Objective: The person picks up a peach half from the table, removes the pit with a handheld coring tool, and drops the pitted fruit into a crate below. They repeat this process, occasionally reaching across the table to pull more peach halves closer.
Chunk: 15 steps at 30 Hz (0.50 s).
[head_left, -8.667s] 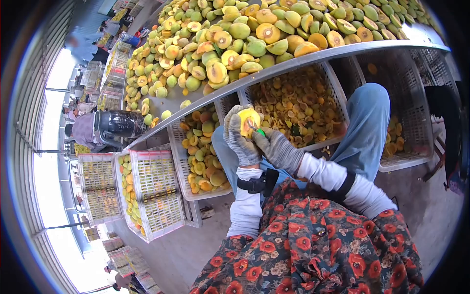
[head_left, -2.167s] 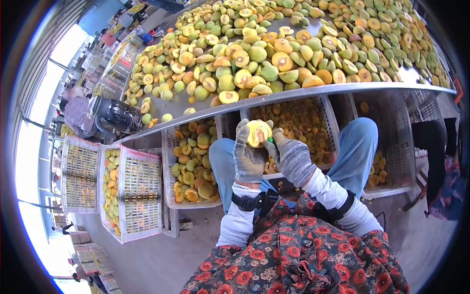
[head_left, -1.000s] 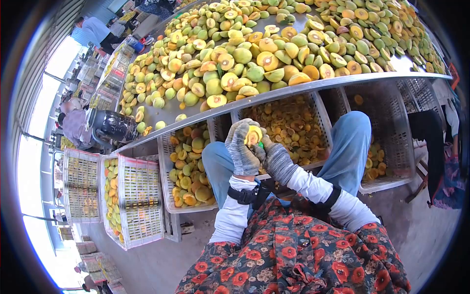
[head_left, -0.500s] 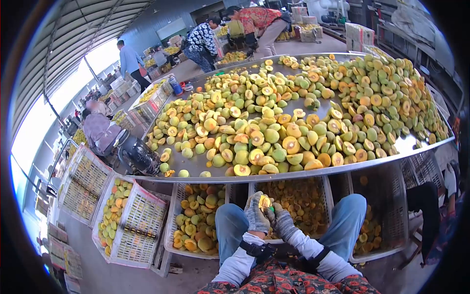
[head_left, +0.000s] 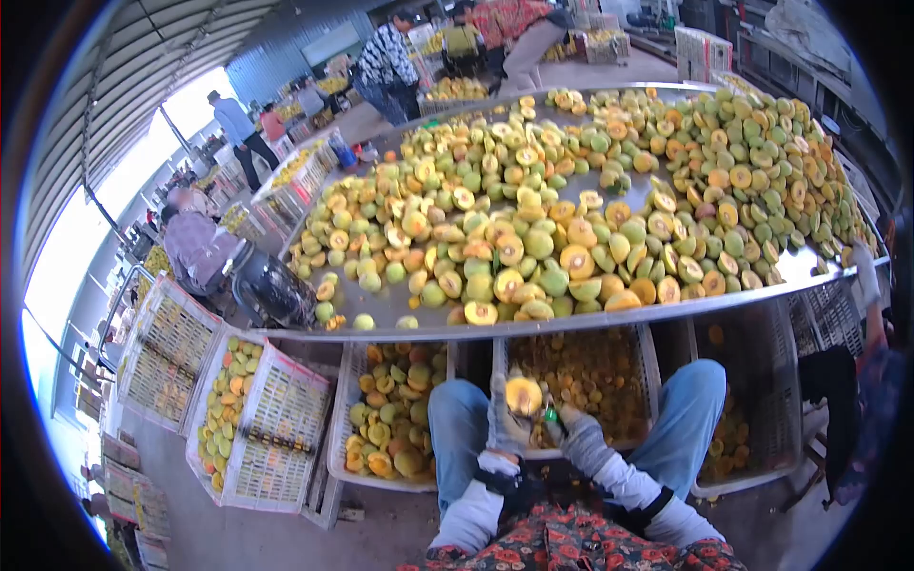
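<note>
My left hand (head_left: 503, 419), in a grey glove, holds a halved yellow fruit (head_left: 524, 395) with its cut face showing. Close on its right, my right hand (head_left: 581, 436), also gloved, is closed around a small green-handled tool (head_left: 551, 416) whose tip is too blurred to make out. Both hands are over a white crate (head_left: 649, 381) of fruit pieces between my knees. In front, a metal table (head_left: 381, 309) bears a large heap of halved green and yellow fruit (head_left: 533, 243).
White crates of fruit stand left (head_left: 276, 428) and centre-left (head_left: 335, 447), another (head_left: 785, 409) right. A black container (head_left: 271, 285) stands by the table's left corner. A co-worker's hand (head_left: 862, 257) reaches the right edge. Several people work in the background.
My hands have moved apart, and the fruit's cut face now shows in my left hand. The view has shifted slightly. A co-worker's hand has come to the table's right edge.
</note>
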Each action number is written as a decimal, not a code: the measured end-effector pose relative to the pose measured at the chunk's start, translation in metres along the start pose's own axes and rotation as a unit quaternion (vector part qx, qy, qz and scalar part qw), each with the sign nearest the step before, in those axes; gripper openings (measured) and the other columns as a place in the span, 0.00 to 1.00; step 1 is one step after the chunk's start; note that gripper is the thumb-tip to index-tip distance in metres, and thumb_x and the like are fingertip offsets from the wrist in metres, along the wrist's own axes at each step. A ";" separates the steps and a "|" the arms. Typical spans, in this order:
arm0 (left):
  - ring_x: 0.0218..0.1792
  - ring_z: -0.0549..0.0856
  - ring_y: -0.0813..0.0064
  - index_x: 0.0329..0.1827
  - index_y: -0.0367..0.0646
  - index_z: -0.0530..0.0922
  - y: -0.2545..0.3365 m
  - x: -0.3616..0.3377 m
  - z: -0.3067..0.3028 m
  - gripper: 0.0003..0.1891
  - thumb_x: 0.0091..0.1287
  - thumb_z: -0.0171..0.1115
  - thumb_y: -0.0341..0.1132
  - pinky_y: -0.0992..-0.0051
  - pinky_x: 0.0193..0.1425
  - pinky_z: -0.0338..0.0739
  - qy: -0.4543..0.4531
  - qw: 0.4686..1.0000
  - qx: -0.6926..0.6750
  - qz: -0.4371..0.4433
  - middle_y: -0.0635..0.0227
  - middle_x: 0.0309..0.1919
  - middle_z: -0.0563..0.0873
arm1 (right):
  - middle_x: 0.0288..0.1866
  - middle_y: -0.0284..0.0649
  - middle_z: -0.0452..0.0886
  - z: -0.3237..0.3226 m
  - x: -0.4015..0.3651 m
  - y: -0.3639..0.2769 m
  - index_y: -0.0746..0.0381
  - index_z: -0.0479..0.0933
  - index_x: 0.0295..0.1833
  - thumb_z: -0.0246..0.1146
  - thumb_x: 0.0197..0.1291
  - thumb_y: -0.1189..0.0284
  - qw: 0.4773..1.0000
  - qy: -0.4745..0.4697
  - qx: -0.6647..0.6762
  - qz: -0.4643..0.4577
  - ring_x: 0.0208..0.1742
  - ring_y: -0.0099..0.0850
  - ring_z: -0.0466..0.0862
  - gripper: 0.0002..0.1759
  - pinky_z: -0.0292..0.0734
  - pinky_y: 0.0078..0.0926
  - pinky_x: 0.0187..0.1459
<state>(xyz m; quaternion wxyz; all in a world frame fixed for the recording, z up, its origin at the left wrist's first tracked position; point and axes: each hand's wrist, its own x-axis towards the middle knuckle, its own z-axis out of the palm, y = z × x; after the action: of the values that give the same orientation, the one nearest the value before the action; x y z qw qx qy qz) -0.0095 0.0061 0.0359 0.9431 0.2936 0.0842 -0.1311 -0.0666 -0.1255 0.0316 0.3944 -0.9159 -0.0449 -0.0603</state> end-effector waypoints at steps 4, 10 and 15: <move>0.35 0.82 0.64 0.45 0.46 0.74 0.021 0.000 0.023 0.27 0.62 0.47 0.62 0.65 0.39 0.79 -0.005 0.999 -0.013 0.033 0.63 0.34 0.82 | 0.22 0.49 0.74 -0.019 0.004 -0.034 0.64 0.71 0.36 0.58 0.58 0.71 0.993 0.084 0.045 -0.063 0.24 0.47 0.76 0.07 0.68 0.41 0.22; 0.38 0.82 0.61 0.45 0.47 0.73 0.018 -0.004 0.034 0.18 0.63 0.56 0.51 0.61 0.41 0.79 -0.022 0.995 -0.086 0.054 0.62 0.38 0.80 | 0.19 0.51 0.74 -0.009 0.021 -0.060 0.63 0.67 0.37 0.54 0.62 0.61 0.999 0.028 -0.031 -0.007 0.22 0.47 0.78 0.14 0.70 0.41 0.22; 0.39 0.80 0.65 0.45 0.45 0.73 0.014 -0.014 0.044 0.16 0.63 0.57 0.47 0.68 0.46 0.77 0.023 0.990 0.006 0.137 0.63 0.39 0.79 | 0.20 0.49 0.75 0.001 0.023 -0.058 0.65 0.69 0.46 0.51 0.63 0.59 0.997 0.041 -0.071 0.010 0.22 0.45 0.78 0.19 0.72 0.40 0.23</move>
<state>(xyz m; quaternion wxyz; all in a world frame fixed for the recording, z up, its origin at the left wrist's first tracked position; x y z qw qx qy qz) -0.0155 -0.0055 0.0824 0.9481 0.3113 0.0640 0.0061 -0.0513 -0.0844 0.0763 0.3303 -0.9388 -0.0148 -0.0965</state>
